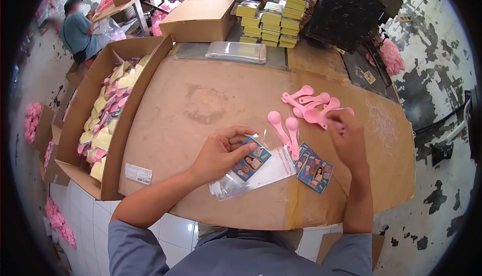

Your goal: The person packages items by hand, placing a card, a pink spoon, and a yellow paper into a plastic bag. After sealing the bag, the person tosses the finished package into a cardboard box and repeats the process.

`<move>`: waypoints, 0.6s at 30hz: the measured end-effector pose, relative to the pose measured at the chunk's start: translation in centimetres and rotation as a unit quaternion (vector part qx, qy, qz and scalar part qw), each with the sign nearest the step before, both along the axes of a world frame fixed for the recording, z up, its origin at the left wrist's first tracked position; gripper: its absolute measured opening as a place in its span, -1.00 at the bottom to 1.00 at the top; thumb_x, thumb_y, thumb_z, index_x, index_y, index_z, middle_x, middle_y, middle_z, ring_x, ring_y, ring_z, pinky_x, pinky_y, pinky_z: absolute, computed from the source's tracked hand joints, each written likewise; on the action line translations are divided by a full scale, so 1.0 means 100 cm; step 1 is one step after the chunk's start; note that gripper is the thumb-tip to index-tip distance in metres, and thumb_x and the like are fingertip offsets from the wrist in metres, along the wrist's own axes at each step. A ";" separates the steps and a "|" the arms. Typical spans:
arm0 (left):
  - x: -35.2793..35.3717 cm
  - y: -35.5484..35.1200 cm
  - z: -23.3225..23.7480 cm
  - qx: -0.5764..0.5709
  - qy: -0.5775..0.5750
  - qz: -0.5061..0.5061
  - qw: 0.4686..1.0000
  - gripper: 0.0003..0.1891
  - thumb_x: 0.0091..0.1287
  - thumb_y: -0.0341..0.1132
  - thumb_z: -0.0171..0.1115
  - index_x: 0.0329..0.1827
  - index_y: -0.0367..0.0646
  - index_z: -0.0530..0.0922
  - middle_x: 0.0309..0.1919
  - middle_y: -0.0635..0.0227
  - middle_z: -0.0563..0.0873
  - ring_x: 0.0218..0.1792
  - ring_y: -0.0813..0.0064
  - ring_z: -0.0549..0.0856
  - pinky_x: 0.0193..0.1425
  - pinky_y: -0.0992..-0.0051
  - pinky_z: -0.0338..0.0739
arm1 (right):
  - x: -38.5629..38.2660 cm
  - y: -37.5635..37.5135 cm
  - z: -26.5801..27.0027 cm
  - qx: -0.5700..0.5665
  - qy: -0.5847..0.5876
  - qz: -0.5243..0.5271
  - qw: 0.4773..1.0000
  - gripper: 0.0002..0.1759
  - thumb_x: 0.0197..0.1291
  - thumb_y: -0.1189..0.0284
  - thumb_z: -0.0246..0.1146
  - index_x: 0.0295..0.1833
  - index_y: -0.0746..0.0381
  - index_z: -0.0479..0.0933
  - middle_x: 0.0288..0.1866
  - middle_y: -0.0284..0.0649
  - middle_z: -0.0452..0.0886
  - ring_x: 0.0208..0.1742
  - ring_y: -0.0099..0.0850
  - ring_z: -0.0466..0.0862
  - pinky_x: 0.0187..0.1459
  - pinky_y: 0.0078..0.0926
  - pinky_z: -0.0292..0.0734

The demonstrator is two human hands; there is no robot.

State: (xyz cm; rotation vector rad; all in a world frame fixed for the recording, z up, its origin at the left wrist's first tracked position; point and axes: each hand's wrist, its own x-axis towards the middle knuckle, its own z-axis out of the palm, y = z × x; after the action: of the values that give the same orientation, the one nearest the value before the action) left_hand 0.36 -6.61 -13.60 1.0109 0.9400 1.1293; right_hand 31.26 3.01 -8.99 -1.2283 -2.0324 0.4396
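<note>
My left hand (pixel 221 153) pinches a small blue printed card (pixel 251 159) between thumb and fingers. Beneath it lie clear plastic bags (pixel 266 178), flat and overlapping on the cardboard surface. Two pink measuring spoons (pixel 277 125) rest at the bags' upper right edge. More blue cards (pixel 317 174) lie to the right of the bags. At the right side, my right hand (pixel 350 143) is over the near edge of a heap of pink measuring spoons (pixel 314 106). Its fingers are curled together against one spoon; the fingertips are partly hidden.
A long open carton (pixel 138 82) on the left holds pink spoons and pale yellow cards. Behind the work surface are a closed cardboard box (pixel 198 17), a stack of clear bags (pixel 236 52) and yellow-edged card stacks (pixel 271 22). Another person (pixel 80 32) sits at the far left.
</note>
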 end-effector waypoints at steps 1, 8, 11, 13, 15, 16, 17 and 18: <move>0.001 0.000 0.001 -0.003 -0.002 -0.007 1.000 -0.66 0.55 -0.48 0.27 0.33 -0.36 0.56 -0.01 0.20 0.81 0.00 0.58 0.79 0.07 0.54 0.74 | -0.010 -0.007 0.001 -0.009 0.018 0.076 0.997 -0.84 0.28 0.58 0.34 -0.03 0.29 0.66 -0.19 -0.18 0.69 -0.25 -0.36 0.72 -0.18 -0.41 0.61; 0.003 -0.003 -0.001 -0.002 0.023 -0.046 0.999 -0.66 0.54 -0.46 0.30 0.32 -0.39 0.58 -0.01 0.17 0.83 -0.01 0.57 0.80 0.10 0.53 0.74 | -0.041 -0.031 -0.014 -0.241 0.266 0.182 0.915 -0.86 0.43 0.65 0.22 0.01 0.36 0.65 -0.15 -0.30 0.61 -0.26 -0.58 0.65 -0.21 -0.57 0.55; 0.004 -0.003 0.000 -0.001 0.021 -0.053 0.998 -0.67 0.55 -0.48 0.29 0.30 -0.41 0.59 0.02 0.16 0.82 0.03 0.55 0.80 0.15 0.51 0.74 | -0.039 -0.031 -0.017 -0.222 0.209 0.208 0.929 -0.87 0.42 0.64 0.23 0.00 0.36 0.65 -0.16 -0.29 0.61 -0.25 -0.57 0.65 -0.20 -0.55 0.56; 0.005 -0.004 0.000 0.005 0.024 -0.056 0.998 -0.68 0.54 -0.49 0.28 0.30 -0.42 0.59 0.04 0.14 0.82 0.06 0.53 0.79 0.17 0.50 0.74 | -0.040 -0.031 -0.017 -0.211 0.185 0.216 0.935 -0.87 0.41 0.64 0.24 0.00 0.35 0.66 -0.15 -0.28 0.62 -0.24 -0.55 0.66 -0.17 -0.54 0.57; 0.005 -0.004 -0.003 0.009 0.033 -0.060 0.998 -0.69 0.54 -0.50 0.28 0.29 -0.42 0.59 0.06 0.14 0.81 0.08 0.52 0.79 0.18 0.50 0.74 | -0.041 -0.032 -0.018 -0.196 0.166 0.221 0.941 -0.86 0.38 0.64 0.25 -0.01 0.35 0.66 -0.15 -0.26 0.64 -0.22 -0.53 0.67 -0.14 -0.53 0.59; 0.005 -0.005 -0.004 0.010 0.036 -0.063 0.997 -0.69 0.54 -0.51 0.28 0.28 -0.42 0.60 0.07 0.14 0.81 0.08 0.52 0.79 0.19 0.49 0.74 | -0.041 -0.032 -0.017 -0.188 0.160 0.222 0.943 -0.86 0.37 0.64 0.26 -0.01 0.35 0.66 -0.15 -0.25 0.65 -0.22 -0.52 0.67 -0.12 -0.52 0.60; 0.005 -0.005 -0.004 0.010 0.040 -0.064 0.997 -0.69 0.54 -0.51 0.28 0.28 -0.42 0.60 0.07 0.14 0.81 0.09 0.51 0.79 0.19 0.49 0.73 | -0.041 -0.032 -0.017 -0.178 0.153 0.222 0.946 -0.85 0.35 0.65 0.27 -0.02 0.35 0.67 -0.14 -0.24 0.65 -0.21 -0.50 0.68 -0.10 -0.51 0.60; 0.005 -0.005 -0.002 0.010 0.044 -0.066 0.997 -0.70 0.54 -0.52 0.28 0.28 -0.42 0.60 0.08 0.14 0.81 0.09 0.51 0.79 0.19 0.49 0.73 | -0.042 -0.032 -0.016 -0.164 0.147 0.223 0.950 -0.85 0.34 0.65 0.27 -0.03 0.35 0.67 -0.15 -0.23 0.66 -0.20 -0.49 0.68 -0.10 -0.50 0.61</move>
State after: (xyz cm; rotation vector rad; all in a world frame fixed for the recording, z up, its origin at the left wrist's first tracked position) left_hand 0.88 -7.09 -13.81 1.1300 0.9192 0.9923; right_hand 27.09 -0.21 -10.58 -0.8057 -2.0151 1.1459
